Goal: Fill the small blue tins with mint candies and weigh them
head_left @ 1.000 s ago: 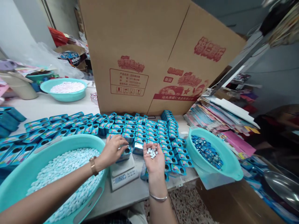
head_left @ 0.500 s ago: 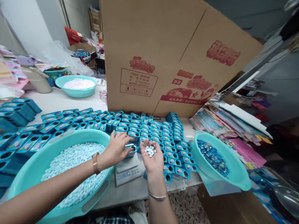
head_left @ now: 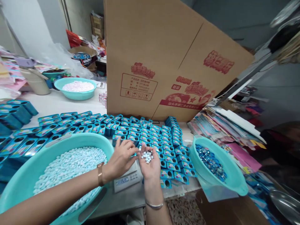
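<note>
Small pale candies (head_left: 147, 157) lie in the cupped palm of my right hand (head_left: 151, 168). My left hand (head_left: 124, 157) reaches across to them, thumb and forefinger slightly apart at the palm's left edge. Whether a candy is between those fingertips is too small to tell. Below the hands stands a digital scale (head_left: 127, 181) with a lit display. A blue box on its pan is mostly covered by my left hand. Under my left forearm is a large turquoise basin (head_left: 77, 137) holding many more pale candies (head_left: 72, 165).
Rows of open-topped blue boxes (head_left: 145, 134) fill the table behind my hands. A turquoise basin (head_left: 234, 184) of shiny blue pieces (head_left: 211, 162) stands right. A big carton (head_left: 164, 47) rises at the back. Another candy basin (head_left: 77, 95) sits back left, with stacked printed sheets (head_left: 211, 125) at right.
My left hand has moved from the box on the scale to the candies in my right palm. My right hand stays cupped around them. The camera view has shifted slightly.
</note>
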Tool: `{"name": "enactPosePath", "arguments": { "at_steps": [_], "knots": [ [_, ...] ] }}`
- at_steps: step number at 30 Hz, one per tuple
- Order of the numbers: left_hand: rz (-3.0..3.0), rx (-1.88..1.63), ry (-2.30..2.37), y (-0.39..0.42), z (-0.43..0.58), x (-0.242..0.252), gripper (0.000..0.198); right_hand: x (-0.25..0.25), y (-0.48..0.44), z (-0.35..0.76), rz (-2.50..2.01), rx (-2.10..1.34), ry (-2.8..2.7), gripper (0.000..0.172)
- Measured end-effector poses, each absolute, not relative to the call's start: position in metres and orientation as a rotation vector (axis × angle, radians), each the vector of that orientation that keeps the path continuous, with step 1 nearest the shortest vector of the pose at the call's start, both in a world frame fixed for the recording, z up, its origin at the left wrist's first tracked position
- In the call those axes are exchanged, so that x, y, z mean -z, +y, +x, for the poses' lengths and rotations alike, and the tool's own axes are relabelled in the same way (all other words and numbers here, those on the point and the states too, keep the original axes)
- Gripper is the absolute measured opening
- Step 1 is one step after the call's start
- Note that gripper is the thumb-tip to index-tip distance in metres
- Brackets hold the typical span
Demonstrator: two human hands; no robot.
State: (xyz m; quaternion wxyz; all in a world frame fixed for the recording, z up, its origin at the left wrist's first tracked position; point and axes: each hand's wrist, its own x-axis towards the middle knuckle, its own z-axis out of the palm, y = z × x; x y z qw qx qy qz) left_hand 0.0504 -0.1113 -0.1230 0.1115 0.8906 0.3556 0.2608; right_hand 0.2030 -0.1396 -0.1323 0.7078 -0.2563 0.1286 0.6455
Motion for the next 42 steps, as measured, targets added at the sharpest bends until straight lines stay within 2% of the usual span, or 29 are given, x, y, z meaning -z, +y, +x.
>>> {"name": "enactPosePath", "arguments": {
  "at_steps": [11,16,23,31,36,40,42],
  "knots": [
    [2.644,-0.778,1.034,-0.116,0.056,0.118,0.019,0.132,-0.141,0.182,-0.57,-1.432,0.343,0.024],
    [2.625,-0.697,1.033,-0.124,0.062,0.117,0.013,0.136,-0.142,0.181,-0.542,-1.416,0.354,0.024],
    [2.603,-0.755,1.179,-0.099,0.047,0.115,0.02,0.136,-0.148,0.208,-0.518,-1.39,0.395,0.025],
    [2.734,-0.527,1.192,-0.086,0.05,0.135,0.019,0.133,-0.152,0.234,-0.496,-1.29,0.402,0.025],
    [2.652,-0.414,1.25,-0.096,0.049,0.155,0.048,0.132,-0.152,0.231,-0.565,-1.29,0.403,0.026],
    [2.529,-0.388,1.27,-0.102,0.037,0.148,0.029,0.129,-0.154,0.227,-0.713,-1.348,0.402,0.024],
    [2.482,-0.528,1.312,-0.095,0.017,0.126,0.031,0.13,-0.148,0.226,-0.819,-1.33,0.406,0.028]
  ]
}}
